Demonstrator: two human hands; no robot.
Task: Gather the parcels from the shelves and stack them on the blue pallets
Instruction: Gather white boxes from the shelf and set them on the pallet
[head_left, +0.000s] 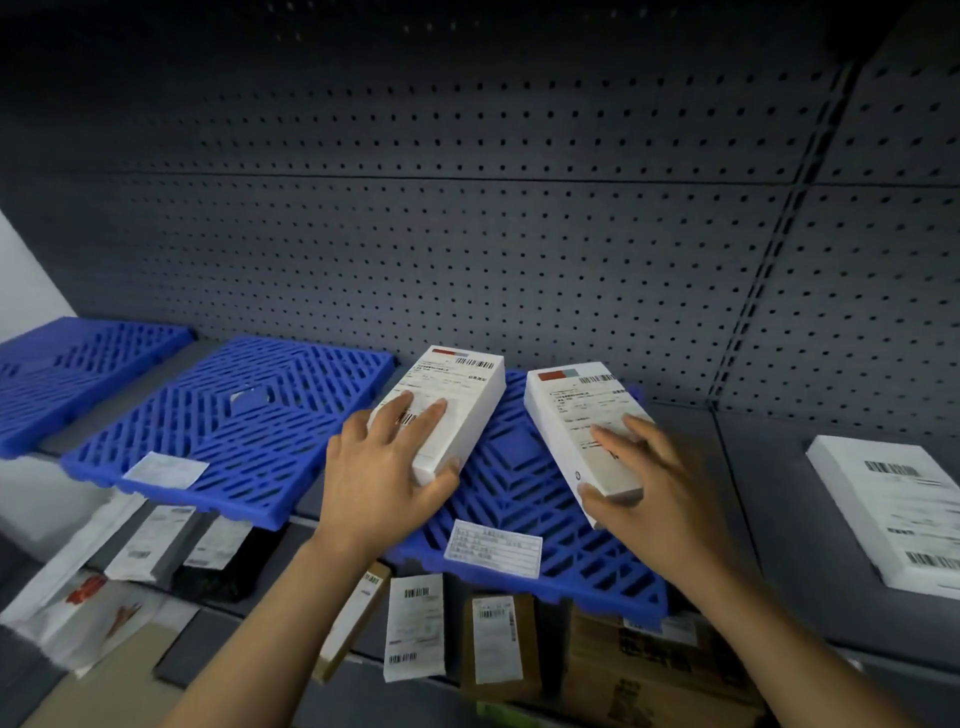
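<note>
2 smooth white oblong parcels (451, 405) (584, 426) gripped over the slatted blue pallet (519, 499).

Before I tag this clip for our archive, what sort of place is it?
Most likely a parcel sorting or storage room: grey pegboard-backed shelving, blue plastic pallets laid on the shelf, and white boxes with barcode shipping labels, more labelled parcels on the shelf below.

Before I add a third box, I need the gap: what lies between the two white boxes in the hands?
In the head view, only bare blue pallet grid shows between the left white box and the right white box; nothing else sits there.
</note>
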